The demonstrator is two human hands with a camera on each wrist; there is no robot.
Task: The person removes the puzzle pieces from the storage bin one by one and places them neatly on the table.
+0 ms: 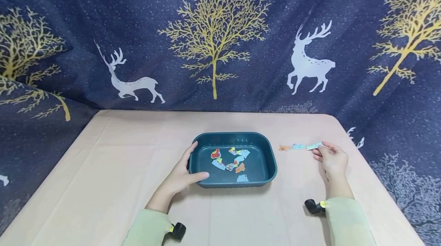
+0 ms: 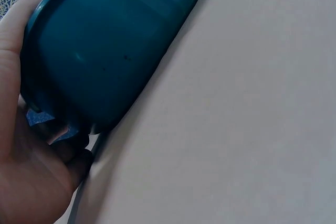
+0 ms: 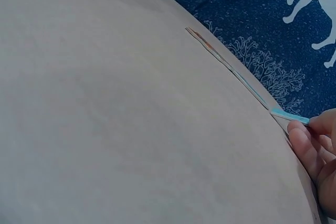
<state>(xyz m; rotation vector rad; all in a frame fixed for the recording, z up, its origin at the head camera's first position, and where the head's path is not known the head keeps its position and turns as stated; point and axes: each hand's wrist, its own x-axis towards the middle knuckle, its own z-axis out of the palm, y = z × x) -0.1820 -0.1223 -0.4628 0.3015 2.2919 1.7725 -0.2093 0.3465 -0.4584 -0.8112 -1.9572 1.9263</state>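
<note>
A dark teal plastic tub (image 1: 234,183) stands on the table with several flat, irregular puzzle pieces (image 1: 218,164) scattered on its floor. My left hand (image 1: 180,171) grips the tub's left end, thumb over the front rim and fingers along the outer wall; the left wrist view shows the tub's side (image 2: 105,51) against that hand (image 2: 31,166). To the right of the tub, my right hand (image 1: 333,159) pinches a light blue puzzle piece (image 1: 312,146) between thumb and fingers. Left of that piece lie an orange piece (image 1: 284,148) and another light blue piece (image 1: 298,146) in a row.
A cream cloth covers the table (image 1: 113,169). Behind it hangs a dark blue curtain (image 1: 241,100) printed with trees and deer. Small black wrist cameras (image 1: 178,231) sit by both pale green sleeves (image 1: 348,219).
</note>
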